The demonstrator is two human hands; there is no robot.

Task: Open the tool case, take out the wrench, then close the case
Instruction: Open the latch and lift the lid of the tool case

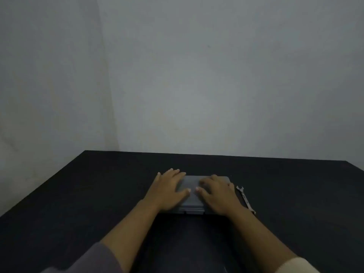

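step: closing the case (194,191), near the middle of the tabletop (98,194) | hands: left hand (167,189) and right hand (217,196) flat, fingers spread, pressing the lid | wrench (245,199): out, just right of the case | next: likely push until it clicks

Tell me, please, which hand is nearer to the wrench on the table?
The right hand. It lies flat on the right part of the closed tool case, just left of the wrench. The left hand rests on the case's left part, farther away.
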